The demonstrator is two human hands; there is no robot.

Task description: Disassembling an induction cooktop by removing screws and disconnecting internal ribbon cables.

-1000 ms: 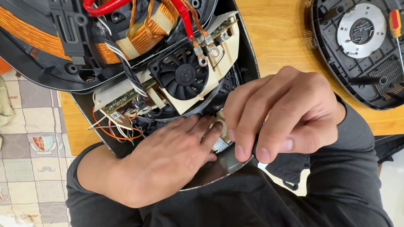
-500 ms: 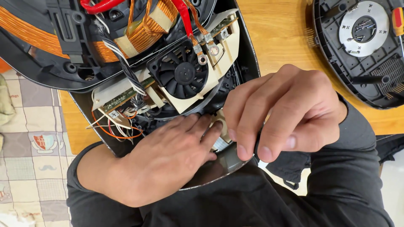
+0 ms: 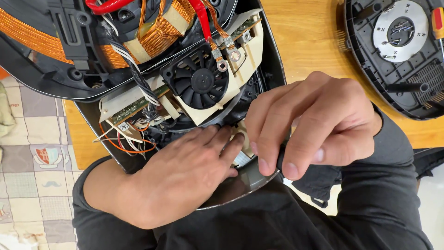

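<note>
An opened black appliance housing (image 3: 273, 69) lies on the wooden table (image 3: 310, 41). Inside it sit a black cooling fan (image 3: 201, 82) on a cream plastic frame, a copper coil (image 3: 27, 34), and a circuit board (image 3: 134, 109) with loose wires. My left hand (image 3: 185, 173) lies flat inside the housing's near edge, fingertips touching a small cream part (image 3: 241, 138). My right hand (image 3: 314, 125) is curled around a dark tool handle (image 3: 280, 157), gripping it right beside that part. The tool's tip is hidden by my fingers.
A second black housing half (image 3: 402, 55) with a round metal disc lies at the upper right; a red and yellow screwdriver (image 3: 437, 21) rests on it. Red cables (image 3: 106, 5) run across the top. A checked cloth (image 3: 32, 153) covers the left side.
Both hands stay in the same place at the housing's near edge; only small shifts of the fingers and the view.
</note>
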